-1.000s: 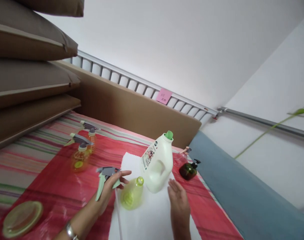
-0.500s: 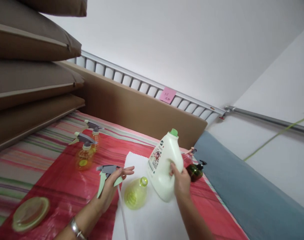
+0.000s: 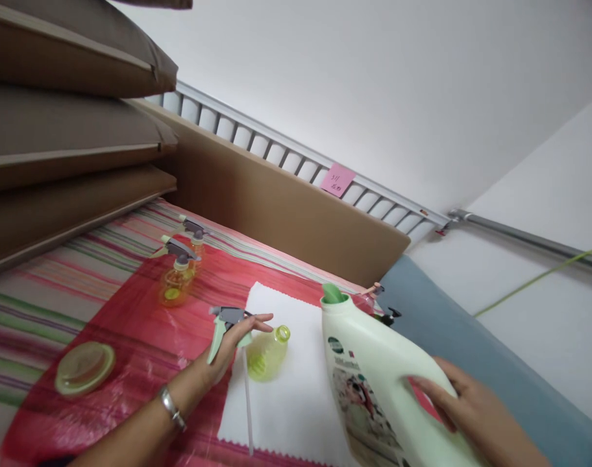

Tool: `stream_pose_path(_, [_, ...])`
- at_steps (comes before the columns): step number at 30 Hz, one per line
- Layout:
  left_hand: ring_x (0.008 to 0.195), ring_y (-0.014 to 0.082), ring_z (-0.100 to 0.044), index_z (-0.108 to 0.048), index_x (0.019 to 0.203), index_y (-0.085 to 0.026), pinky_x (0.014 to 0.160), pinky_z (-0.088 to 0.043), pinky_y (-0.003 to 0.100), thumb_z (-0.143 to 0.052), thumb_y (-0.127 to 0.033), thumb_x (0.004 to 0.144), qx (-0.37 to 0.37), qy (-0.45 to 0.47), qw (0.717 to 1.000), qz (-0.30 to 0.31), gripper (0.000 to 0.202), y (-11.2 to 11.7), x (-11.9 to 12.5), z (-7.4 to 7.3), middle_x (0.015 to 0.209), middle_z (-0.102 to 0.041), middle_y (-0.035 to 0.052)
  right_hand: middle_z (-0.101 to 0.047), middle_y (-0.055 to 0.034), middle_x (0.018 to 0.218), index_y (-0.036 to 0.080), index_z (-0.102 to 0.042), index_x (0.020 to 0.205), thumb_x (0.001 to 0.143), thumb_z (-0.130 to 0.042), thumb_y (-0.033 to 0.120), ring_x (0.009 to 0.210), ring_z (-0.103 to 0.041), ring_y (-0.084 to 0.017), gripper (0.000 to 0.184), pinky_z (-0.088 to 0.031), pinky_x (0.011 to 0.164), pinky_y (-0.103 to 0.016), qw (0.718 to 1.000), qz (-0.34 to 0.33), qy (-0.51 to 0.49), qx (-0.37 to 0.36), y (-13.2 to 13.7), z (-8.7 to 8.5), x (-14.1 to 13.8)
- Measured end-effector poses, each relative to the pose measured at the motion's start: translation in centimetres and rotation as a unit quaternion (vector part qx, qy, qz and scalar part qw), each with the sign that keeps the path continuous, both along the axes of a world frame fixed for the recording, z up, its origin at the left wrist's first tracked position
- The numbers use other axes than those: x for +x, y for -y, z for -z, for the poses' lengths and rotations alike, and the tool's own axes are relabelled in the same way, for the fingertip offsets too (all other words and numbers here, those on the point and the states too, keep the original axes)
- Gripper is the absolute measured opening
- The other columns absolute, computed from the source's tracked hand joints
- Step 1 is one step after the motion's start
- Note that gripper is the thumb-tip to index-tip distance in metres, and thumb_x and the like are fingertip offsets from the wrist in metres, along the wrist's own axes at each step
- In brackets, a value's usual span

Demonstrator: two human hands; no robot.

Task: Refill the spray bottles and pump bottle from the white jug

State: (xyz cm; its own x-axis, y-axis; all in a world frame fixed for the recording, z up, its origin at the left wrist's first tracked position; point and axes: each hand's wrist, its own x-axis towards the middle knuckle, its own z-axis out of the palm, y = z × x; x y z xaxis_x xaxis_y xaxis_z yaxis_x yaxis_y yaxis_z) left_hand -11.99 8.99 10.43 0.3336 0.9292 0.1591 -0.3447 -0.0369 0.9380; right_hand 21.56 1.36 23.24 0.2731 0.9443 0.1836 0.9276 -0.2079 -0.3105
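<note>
My left hand (image 3: 235, 340) holds a grey and mint spray trigger head (image 3: 228, 318), its thin dip tube (image 3: 248, 405) hanging down. The fingers of that hand reach over a translucent yellow-green bottle (image 3: 267, 358) with an uncovered neck, standing on white cloth; whether they touch it I cannot tell. My right hand (image 3: 471, 402) grips the handle of a large pale green jug (image 3: 374, 363), tilted to the left. A green spout (image 3: 332, 293) shows at the jug's mouth, and a printed label is on its side. The jug's base is out of view.
Two spray bottles with amber liquid, one nearer (image 3: 176, 279), stand at the back left. A round lidded container (image 3: 85, 368) lies at left. Pump bottles (image 3: 388, 316) are partly hidden behind the jug. Stacked brown cushions (image 3: 72, 130) rise at left; a brown board (image 3: 286, 207) stands behind.
The jug has moved right and closer to me, and now leans left. My left hand still holds the trigger head, its fingers now over the yellow-green bottle. The view has shifted slightly.
</note>
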Motion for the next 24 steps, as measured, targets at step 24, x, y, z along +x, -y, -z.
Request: stream_pose_path(24, [0.133,0.0315,-0.026,-0.06,0.117,-0.031,0.109,-0.02,0.049,-0.052,-0.04,0.083,0.33,-0.238,0.913,0.007,0.036,-0.9,1.4,3.1,0.136,-0.047,0.0061,-0.072,-0.0013,0.092,0.033,-0.065,0.099,0.072,-0.058,0.056,0.081,-0.065,-0.027,0.036,-0.048,0.071,-0.033,0.971,-0.134,0.086,-0.176,-0.4,-2.1,-2.6])
